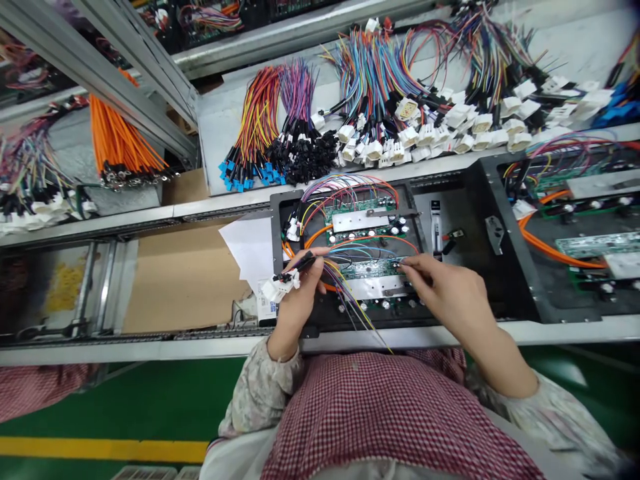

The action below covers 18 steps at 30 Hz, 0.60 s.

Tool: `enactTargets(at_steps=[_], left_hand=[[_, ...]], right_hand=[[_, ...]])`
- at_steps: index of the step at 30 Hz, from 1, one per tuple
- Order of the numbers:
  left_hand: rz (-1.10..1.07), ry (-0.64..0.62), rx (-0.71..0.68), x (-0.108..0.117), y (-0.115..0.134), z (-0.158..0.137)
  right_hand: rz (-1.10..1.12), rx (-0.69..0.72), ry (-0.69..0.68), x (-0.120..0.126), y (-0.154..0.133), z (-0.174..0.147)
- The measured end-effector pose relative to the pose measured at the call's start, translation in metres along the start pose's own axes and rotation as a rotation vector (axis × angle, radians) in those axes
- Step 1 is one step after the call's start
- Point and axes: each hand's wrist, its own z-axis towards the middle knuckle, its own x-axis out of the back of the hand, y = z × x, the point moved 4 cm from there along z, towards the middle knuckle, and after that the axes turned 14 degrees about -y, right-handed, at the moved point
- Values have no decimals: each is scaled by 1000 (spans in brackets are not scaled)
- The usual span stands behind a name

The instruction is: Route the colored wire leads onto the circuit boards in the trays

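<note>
My left hand [299,303] is closed around the sleeved part of a wire harness [281,287], just behind its white connectors. Loose wires in several colours fan out from it to the right, and some droop over the board toward the front rail. At the right edge of the lower green circuit board [370,268], the fingertips of my right hand [450,293] pinch the end of a thin wire. Whether that end sits in the board is hidden by my fingers. Behind it lies a second circuit board [387,203] with wires attached, in the same black housing [417,233].
Wire bundles with blue connectors [245,175] and white connectors [400,140] lie on the shelf behind. Orange cables [117,140] hang at the left. Another black housing [520,267] with boards stands at right. Cardboard [185,280] and white paper [245,240] lie left.
</note>
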Motion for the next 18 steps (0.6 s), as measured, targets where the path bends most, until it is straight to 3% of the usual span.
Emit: enactTargets(at_steps=[3,10,18], left_hand=[[-21,-15,-9,-2,1,0],[58,-14,7,-3,4,0],[61,-7,-12,0,2,-1]], right_hand=[[-24,-28,-59,-10,2,5],[-60,-52,-52,-11,4,6],[-93,21,-39,-8,-2,5]])
